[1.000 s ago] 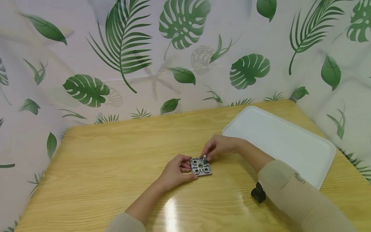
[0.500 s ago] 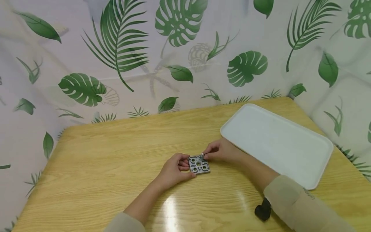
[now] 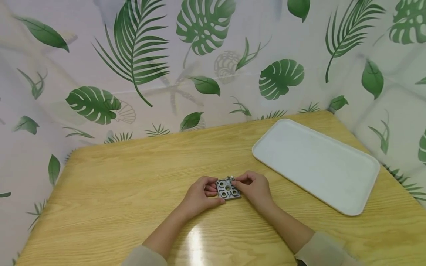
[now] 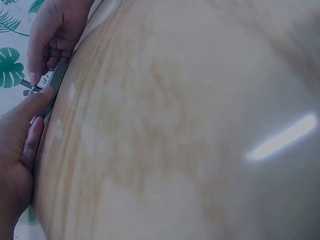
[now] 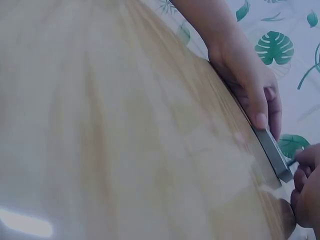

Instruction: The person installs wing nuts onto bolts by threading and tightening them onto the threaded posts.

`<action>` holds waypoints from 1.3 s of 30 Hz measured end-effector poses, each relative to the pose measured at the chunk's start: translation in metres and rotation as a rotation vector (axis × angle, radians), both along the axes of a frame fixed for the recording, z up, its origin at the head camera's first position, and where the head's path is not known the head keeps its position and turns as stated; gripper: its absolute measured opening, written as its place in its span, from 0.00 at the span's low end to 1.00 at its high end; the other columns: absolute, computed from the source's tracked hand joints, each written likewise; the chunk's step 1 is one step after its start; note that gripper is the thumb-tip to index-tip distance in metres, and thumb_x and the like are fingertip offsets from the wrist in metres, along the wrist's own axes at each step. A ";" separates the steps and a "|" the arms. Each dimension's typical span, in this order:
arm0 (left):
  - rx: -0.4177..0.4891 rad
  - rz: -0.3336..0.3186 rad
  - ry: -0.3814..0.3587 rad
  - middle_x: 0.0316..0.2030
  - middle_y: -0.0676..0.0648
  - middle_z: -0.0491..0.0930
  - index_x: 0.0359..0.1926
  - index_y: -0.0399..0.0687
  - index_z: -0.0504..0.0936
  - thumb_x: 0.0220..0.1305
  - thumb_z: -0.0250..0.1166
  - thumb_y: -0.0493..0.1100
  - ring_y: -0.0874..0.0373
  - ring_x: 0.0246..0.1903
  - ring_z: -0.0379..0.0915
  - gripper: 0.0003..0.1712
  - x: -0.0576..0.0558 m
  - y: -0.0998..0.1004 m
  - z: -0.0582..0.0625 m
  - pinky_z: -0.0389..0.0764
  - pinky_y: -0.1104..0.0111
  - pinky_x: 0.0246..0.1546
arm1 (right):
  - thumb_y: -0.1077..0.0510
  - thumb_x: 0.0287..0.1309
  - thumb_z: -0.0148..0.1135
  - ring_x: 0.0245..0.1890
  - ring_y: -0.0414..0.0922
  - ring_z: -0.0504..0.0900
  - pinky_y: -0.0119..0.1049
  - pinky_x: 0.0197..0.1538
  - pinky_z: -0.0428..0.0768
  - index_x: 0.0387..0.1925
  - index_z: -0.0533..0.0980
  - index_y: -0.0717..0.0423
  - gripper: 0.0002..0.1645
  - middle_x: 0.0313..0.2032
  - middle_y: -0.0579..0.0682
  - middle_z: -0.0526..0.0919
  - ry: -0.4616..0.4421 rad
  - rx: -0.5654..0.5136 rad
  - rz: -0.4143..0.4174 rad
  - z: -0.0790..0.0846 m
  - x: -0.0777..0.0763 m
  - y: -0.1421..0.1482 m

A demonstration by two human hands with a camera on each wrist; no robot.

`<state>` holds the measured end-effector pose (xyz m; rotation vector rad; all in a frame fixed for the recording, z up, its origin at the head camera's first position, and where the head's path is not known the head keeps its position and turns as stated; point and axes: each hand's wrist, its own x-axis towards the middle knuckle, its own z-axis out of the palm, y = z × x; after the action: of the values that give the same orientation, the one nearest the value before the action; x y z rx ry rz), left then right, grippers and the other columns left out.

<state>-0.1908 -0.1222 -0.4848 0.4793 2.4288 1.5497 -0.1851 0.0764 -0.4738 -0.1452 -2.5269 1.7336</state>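
A square grey metal plate [image 3: 223, 193], with several round holes, lies on the wooden table. My left hand [image 3: 198, 195] grips its left side, thumb at the near corner and fingers at the far one. With thumb and forefinger, my right hand [image 3: 257, 190] pinches a small silver screw [image 3: 231, 178] at the plate's far right corner. In the left wrist view the plate [image 4: 58, 77] appears edge-on, and the screw [image 4: 26, 84] sticks up beside the right fingertips. The right wrist view shows the left thumb against the plate's edge [image 5: 272, 155]; the right hand [image 5: 309, 182] mostly covers the screw.
A white rectangular tray [image 3: 316, 166] lies to the right on the table [image 3: 133, 177], beyond the right hand. Leaf-printed cloth [image 3: 159, 66] hangs behind the table and along its sides.
My right hand has swung from the far side of the screw round to its near right side, keeping its fingertips at the screw. The forearm has dropped away from the tray. The left hand stays on the plate.
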 end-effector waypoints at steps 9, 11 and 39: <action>0.004 0.016 0.009 0.43 0.46 0.76 0.57 0.38 0.73 0.45 0.77 0.44 0.59 0.40 0.76 0.37 -0.001 0.001 0.000 0.80 0.75 0.42 | 0.60 0.48 0.72 0.24 0.38 0.74 0.26 0.27 0.72 0.24 0.79 0.59 0.08 0.24 0.50 0.81 0.056 0.046 -0.112 0.004 0.013 -0.017; 0.007 0.016 0.006 0.43 0.46 0.76 0.57 0.38 0.73 0.45 0.77 0.43 0.58 0.40 0.75 0.37 0.000 0.001 0.001 0.80 0.75 0.42 | 0.60 0.47 0.72 0.25 0.38 0.73 0.26 0.27 0.72 0.23 0.79 0.59 0.09 0.24 0.50 0.81 0.044 0.054 -0.113 0.004 0.014 -0.018; 0.005 -0.017 0.012 0.43 0.48 0.74 0.59 0.40 0.72 0.46 0.76 0.43 0.60 0.40 0.74 0.38 0.000 0.000 0.002 0.80 0.74 0.43 | 0.67 0.52 0.66 0.31 0.37 0.78 0.27 0.33 0.76 0.51 0.77 0.69 0.22 0.34 0.48 0.84 -0.347 0.111 1.082 0.035 -0.103 0.045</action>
<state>-0.1911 -0.1217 -0.4826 0.5099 2.4239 1.5504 -0.2879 0.1213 -0.4389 1.2461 -3.2258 1.8986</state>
